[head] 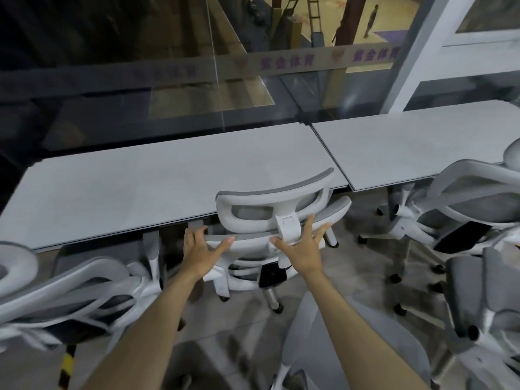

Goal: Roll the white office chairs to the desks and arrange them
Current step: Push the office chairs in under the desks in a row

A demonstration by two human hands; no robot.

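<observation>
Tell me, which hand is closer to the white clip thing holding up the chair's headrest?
Right. The right hand lies against the headrest bracket, fingers spread around it. The left hand rests on the chair back's top edge, well to the bracket's left.

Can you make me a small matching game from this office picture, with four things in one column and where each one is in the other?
Things:
1. left hand
2. right hand
3. headrest
4. left desk

Places:
A. just below the headrest's mount, on the backrest's top edge
B. in front of the middle chair, beside the glass wall
C. at the left end of the backrest's top edge
D. topmost part of the middle chair

Pairs: 1-C, 2-A, 3-D, 4-B
</observation>
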